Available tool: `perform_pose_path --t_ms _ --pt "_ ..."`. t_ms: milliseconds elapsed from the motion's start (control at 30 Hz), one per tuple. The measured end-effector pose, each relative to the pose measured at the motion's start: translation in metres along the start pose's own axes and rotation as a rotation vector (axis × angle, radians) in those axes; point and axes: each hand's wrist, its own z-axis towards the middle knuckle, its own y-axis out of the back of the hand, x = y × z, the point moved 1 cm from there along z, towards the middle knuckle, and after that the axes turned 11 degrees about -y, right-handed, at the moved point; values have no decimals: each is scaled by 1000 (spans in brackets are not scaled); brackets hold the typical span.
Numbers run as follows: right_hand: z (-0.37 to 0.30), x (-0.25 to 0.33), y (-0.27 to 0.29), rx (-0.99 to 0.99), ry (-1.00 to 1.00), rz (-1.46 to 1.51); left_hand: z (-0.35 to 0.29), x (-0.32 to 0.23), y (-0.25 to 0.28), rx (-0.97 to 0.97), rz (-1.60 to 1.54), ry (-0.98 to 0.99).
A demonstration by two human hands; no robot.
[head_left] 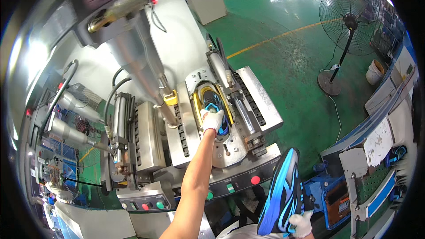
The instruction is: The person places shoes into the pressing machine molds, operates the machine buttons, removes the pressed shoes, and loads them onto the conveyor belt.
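Seated shoe: in the yellow-rimmed mould [196,106], its blue-and-black upper [212,105] partly covered by a glove.
Left hand [213,120]: white-gloved, thumb and fingers apparently grasping the seated shoe's upper inside the mould.
Right hand [302,224]: gloved, right of the mould and nearer the person, clasping a second shoe [281,190] by its lower end.
Cylinders: a large one [137,57] slants down left of the mould; a slimmer one [218,67] lies just beyond its right side.
Buttons: a red one [255,180] and a green one [230,188], on the mould's near side.
Pinch risk: any cylinder stroke, perhaps from a bumped button, could trap the left hand at the mould.
Fit risk: uneven pushing could leave the seated shoe skewed.
Drop risk: a one-handed hold might let the second shoe slip.
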Motion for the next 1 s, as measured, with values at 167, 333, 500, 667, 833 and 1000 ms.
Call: perform_pose_path --t_ms 167,333,500,667,833,1000 --pt "9 20 1 -101 -231 -42 60 25 -21 -17 119 -38" --pt "41 48 -51 -77 -71 -88 29 85 57 7 -597 -129" --pt "82 67 -94 -52 268 -469 -140 64 130 29 -457 -76" --pt "197 131 -244 372 165 -481 -312 121 214 150 -376 181" --pt "386 104 -339 -189 656 -1451 -453 215 210 133 -234 291" --pt "399 64 -336 20 612 -1555 -586 259 207 -152 183 863"
